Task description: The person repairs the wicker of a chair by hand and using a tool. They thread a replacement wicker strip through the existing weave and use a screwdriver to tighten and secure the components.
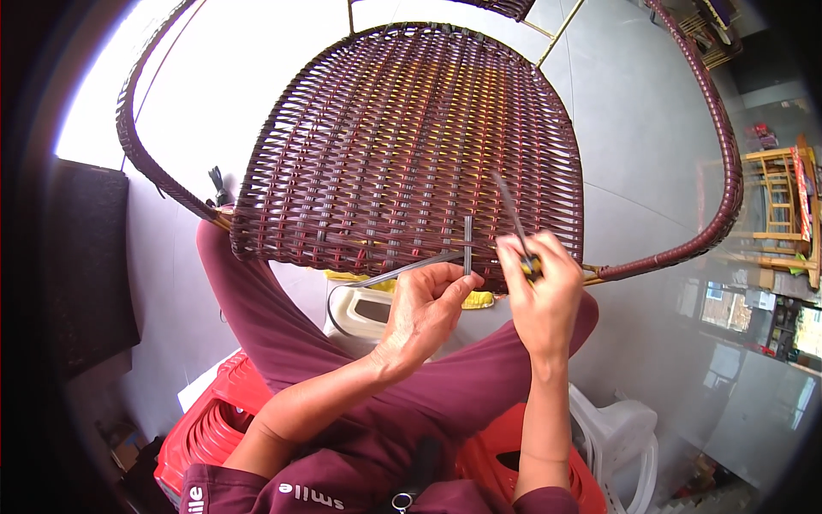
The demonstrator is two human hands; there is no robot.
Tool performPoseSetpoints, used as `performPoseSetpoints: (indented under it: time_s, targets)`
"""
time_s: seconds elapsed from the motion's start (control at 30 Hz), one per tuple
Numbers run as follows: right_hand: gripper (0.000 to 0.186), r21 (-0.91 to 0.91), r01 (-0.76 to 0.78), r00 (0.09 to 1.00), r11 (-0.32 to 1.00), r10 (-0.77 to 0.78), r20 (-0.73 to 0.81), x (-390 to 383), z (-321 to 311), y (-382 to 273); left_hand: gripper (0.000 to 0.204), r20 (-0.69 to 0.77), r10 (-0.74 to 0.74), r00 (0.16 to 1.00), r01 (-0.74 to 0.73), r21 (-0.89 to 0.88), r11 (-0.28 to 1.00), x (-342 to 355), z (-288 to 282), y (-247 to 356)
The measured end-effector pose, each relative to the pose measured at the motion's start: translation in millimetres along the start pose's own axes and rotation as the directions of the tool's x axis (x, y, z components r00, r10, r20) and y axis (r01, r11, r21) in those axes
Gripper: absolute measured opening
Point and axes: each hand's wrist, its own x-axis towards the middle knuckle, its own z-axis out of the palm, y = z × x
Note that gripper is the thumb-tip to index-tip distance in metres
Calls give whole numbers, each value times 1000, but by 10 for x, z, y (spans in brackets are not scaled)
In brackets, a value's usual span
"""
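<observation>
A dark brown woven chair seat (411, 146) lies across my lap, its near edge toward me. My left hand (424, 313) pinches a flat grey strip (468, 244) between thumb and fingers at that edge. The strip is threaded upright through the weave, and a loose length of it trails left and curls downward. My right hand (544, 287) is closed around the black and yellow handle of a screwdriver (510, 206). Its long, thin shaft, slightly blurred, points up and left over the weave, to the right of the strip. Whether the tip touches the seat I cannot tell.
Wrapped curved armrests (728, 163) extend on both sides of the seat. Below it are a cream plastic stool (364, 308) and yellow cloth (478, 300). Red plastic (205, 403) is beneath me, with a white plastic stool (616, 428) at right. A dark panel (90, 265) stands left.
</observation>
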Motion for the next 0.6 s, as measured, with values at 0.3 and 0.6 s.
performPoseSetpoints:
  time_s: [0.3, 0.6]
  targets:
    - [23, -148, -22, 985, 989, 47, 164, 254, 274, 147, 28, -20, 63, 998, -59, 159, 986, 32, -24, -107]
    - [23, -311, -241, 919, 919, 319, 231, 301, 321, -43, 28, -17, 137, 990, -133, 143, 981, 18, -15, -146]
